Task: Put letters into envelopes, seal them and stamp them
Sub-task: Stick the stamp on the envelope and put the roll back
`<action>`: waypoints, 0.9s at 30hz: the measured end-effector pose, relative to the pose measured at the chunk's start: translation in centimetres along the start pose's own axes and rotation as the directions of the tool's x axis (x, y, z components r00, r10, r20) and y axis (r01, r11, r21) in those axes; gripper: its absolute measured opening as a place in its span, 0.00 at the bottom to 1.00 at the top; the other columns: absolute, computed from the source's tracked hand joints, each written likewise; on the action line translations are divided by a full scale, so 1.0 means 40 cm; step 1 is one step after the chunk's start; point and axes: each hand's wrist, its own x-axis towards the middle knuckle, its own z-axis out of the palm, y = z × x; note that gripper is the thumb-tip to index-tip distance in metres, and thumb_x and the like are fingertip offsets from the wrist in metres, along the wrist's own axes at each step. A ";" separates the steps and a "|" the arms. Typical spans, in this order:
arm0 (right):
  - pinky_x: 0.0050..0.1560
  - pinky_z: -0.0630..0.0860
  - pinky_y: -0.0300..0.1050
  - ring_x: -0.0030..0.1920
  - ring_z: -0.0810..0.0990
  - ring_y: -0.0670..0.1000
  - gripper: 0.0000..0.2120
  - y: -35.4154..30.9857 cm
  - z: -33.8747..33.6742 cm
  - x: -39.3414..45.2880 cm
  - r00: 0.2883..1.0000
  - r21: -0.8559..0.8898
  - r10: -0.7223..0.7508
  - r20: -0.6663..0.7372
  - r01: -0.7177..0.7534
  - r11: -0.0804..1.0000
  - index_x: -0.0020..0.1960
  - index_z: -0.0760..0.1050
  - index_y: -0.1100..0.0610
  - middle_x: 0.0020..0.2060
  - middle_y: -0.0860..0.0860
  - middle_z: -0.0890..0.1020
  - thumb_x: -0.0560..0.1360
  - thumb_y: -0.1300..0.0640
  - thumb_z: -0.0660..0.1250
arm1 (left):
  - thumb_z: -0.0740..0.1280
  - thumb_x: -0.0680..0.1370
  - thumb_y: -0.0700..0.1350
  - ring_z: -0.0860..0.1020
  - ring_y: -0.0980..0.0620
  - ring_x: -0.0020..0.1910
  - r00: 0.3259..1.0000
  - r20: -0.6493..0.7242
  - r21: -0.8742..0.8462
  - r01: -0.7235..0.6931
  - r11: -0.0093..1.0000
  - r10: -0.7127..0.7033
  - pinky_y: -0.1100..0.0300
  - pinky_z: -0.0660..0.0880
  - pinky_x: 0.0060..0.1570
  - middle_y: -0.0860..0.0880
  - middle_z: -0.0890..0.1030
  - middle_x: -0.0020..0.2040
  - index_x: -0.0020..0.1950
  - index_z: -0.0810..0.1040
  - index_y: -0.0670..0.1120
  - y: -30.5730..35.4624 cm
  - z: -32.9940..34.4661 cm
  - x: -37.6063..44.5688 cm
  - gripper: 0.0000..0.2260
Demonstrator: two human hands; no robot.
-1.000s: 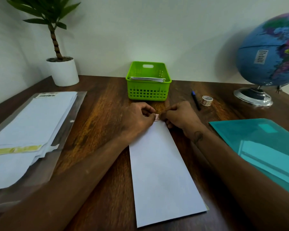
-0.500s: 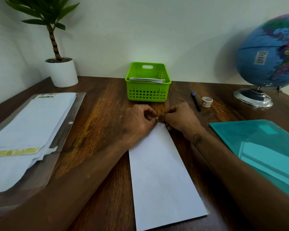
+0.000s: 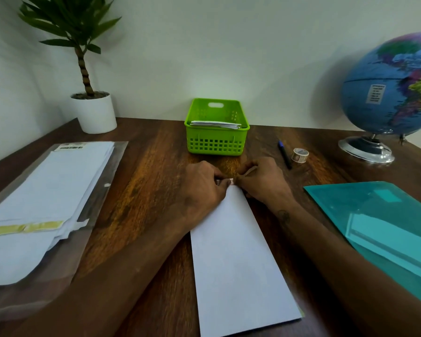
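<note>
Hands unmoved, left hand [image 3: 202, 188] and right hand [image 3: 265, 183] pinching stamp [image 3: 231, 181] over envelope [image 3: 238, 259]

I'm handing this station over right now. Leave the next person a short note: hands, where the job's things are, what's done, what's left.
Left hand and right hand: both pinch a small stamp at the far end of the white envelope, which lies flat mid-desk.
Spare envelopes in a clear sleeve at left; teal folder at right; stamp roll and pen behind the right hand.
Done: some envelopes lie in the green basket.
Left: press this stamp down, put the envelope in the basket, do the rest.
</note>
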 end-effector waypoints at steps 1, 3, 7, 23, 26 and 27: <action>0.28 0.78 0.35 0.31 0.85 0.45 0.05 0.005 -0.001 -0.007 1.000 -0.015 -0.014 -0.014 0.014 1.000 0.43 0.82 0.52 0.38 0.50 0.86 0.75 0.59 0.76 | 0.73 0.75 0.52 0.81 0.58 0.38 1.000 0.012 0.011 -0.012 1.000 0.012 0.74 0.71 0.36 0.53 0.88 0.44 0.50 0.88 0.52 -0.002 -0.002 -0.004 0.08; 0.32 0.80 0.37 0.31 0.85 0.44 0.07 0.013 -0.004 -0.025 0.997 -0.020 -0.058 -0.049 0.057 0.998 0.42 0.81 0.51 0.35 0.49 0.85 0.77 0.60 0.73 | 0.70 0.77 0.54 0.82 0.56 0.40 0.998 0.041 0.059 -0.039 0.997 0.037 0.66 0.74 0.38 0.53 0.87 0.46 0.54 0.87 0.53 -0.008 -0.008 -0.012 0.10; 0.47 0.77 0.44 0.50 0.80 0.49 0.13 0.020 -0.010 -0.066 0.968 -0.143 -0.247 -0.032 0.240 0.960 0.61 0.83 0.52 0.50 0.49 0.81 0.82 0.61 0.65 | 0.67 0.79 0.53 0.82 0.51 0.40 0.996 0.074 0.116 -0.052 0.992 0.044 0.59 0.78 0.40 0.51 0.87 0.46 0.58 0.86 0.54 -0.007 -0.020 -0.029 0.12; 0.64 0.70 0.58 0.66 0.73 0.59 0.21 0.018 -0.037 -0.170 0.977 -0.439 -0.186 0.101 0.212 0.873 0.61 0.76 0.47 0.60 0.52 0.77 0.83 0.35 0.53 | 0.56 0.83 0.52 0.75 0.42 0.62 0.964 -0.095 0.465 0.263 0.845 -0.248 0.48 0.71 0.64 0.40 0.80 0.59 0.49 0.81 0.43 -0.023 -0.092 -0.092 0.18; 0.67 0.71 0.54 0.68 0.72 0.56 0.33 0.027 -0.042 -0.230 0.964 -0.455 -0.146 0.224 0.236 0.859 0.64 0.77 0.45 0.65 0.50 0.76 0.76 0.23 0.50 | 0.55 0.83 0.53 0.76 0.43 0.58 0.958 -0.063 0.427 0.279 0.860 -0.279 0.47 0.74 0.60 0.41 0.80 0.57 0.49 0.80 0.43 -0.029 -0.104 -0.108 0.19; 0.73 0.68 0.56 0.73 0.68 0.55 0.40 0.031 -0.039 -0.244 0.958 -0.476 -0.130 0.257 0.243 0.845 0.74 0.72 0.46 0.73 0.50 0.71 0.75 0.21 0.49 | 0.55 0.83 0.53 0.76 0.44 0.58 0.959 -0.045 0.407 0.273 0.872 -0.280 0.47 0.75 0.60 0.41 0.80 0.57 0.50 0.80 0.44 -0.027 -0.105 -0.107 0.18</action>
